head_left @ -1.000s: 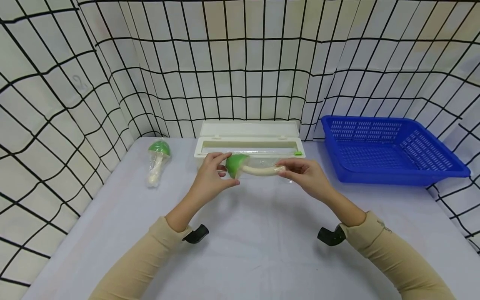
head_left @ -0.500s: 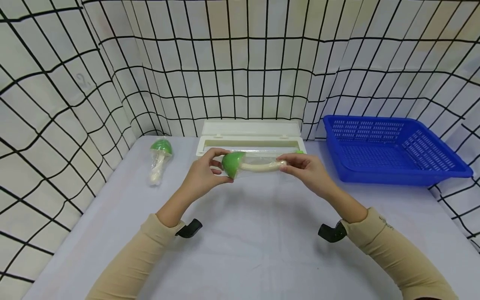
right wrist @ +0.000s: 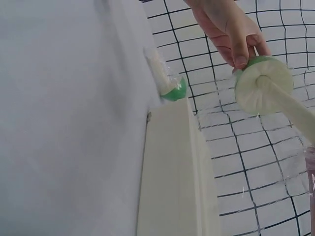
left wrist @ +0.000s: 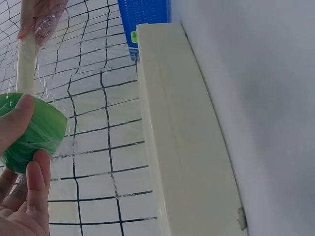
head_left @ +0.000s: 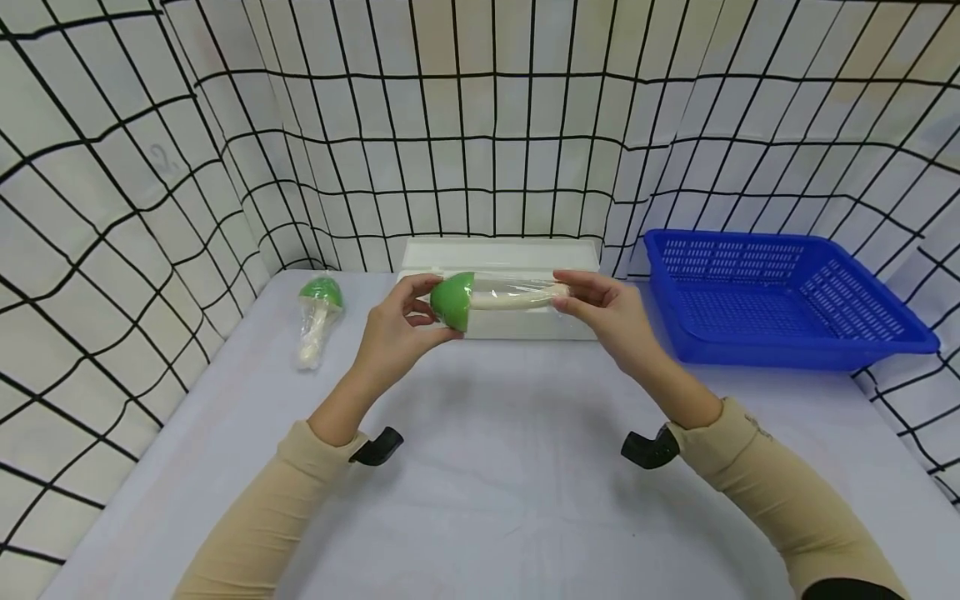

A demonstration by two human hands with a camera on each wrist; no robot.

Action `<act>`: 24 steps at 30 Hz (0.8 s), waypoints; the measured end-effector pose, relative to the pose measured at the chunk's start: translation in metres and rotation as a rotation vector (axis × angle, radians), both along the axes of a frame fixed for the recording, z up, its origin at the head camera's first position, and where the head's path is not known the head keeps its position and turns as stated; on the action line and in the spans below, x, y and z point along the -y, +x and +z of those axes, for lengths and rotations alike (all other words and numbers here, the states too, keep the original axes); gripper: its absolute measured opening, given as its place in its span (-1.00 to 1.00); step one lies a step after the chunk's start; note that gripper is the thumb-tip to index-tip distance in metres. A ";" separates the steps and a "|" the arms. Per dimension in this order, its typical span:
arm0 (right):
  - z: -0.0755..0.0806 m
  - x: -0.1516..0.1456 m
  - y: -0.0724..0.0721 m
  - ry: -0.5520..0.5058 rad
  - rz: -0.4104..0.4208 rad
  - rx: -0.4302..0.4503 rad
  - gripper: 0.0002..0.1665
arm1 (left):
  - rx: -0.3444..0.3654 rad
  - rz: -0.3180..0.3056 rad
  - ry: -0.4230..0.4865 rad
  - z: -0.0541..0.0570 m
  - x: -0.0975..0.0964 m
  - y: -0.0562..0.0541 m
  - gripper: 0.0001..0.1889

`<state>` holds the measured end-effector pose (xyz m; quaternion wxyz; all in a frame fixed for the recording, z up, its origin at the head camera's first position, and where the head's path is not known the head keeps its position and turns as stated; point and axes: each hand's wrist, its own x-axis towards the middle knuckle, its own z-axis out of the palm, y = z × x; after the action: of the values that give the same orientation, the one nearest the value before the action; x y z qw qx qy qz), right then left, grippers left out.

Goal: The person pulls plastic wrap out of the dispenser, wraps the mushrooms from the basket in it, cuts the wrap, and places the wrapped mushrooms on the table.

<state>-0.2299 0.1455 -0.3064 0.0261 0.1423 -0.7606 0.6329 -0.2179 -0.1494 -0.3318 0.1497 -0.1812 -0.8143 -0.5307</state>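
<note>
A toy mushroom (head_left: pixel 450 302) with a green cap and a long white stem is held level in the air, clear plastic film around it. My left hand (head_left: pixel 393 332) grips the cap between thumb and fingers; the left wrist view shows the thumb on the green cap (left wrist: pixel 44 128). At the other end my right hand (head_left: pixel 618 323) pinches the stem tip and film. Behind and below the mushroom stands a white cling film dispenser (head_left: pixel 525 328) with its lid (head_left: pixel 498 252) raised. The mushroom and hands hide much of its inside.
Another film-wrapped green mushroom (head_left: pixel 321 290) lies on the white table at the left, seen also beyond the dispenser (right wrist: pixel 167 172) in the right wrist view. A blue perforated basket (head_left: pixel 765 352) stands at the right. Black wire mesh (head_left: pixel 491 133) encloses the back and sides.
Both hands have lifted the mushroom upward, so it now covers the dispenser's opening and the front wall shows below. The film lies smoother along the stem. The left hand has shifted slightly left.
</note>
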 end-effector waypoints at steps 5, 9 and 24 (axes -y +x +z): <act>0.008 0.001 0.000 0.032 -0.017 -0.071 -0.60 | -0.088 0.017 0.003 0.003 -0.001 -0.001 -0.27; 0.015 0.002 0.000 0.050 -0.023 -0.133 -0.63 | -0.132 0.034 -0.004 0.007 -0.001 -0.001 -0.26; 0.030 0.008 0.003 0.021 -0.081 -0.246 -0.63 | -0.365 0.065 -0.001 0.024 -0.006 -0.007 -0.26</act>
<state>-0.2274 0.1378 -0.2763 0.1432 0.1883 -0.7634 0.6010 -0.2253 -0.1433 -0.3080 0.3120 -0.2483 -0.7794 -0.4833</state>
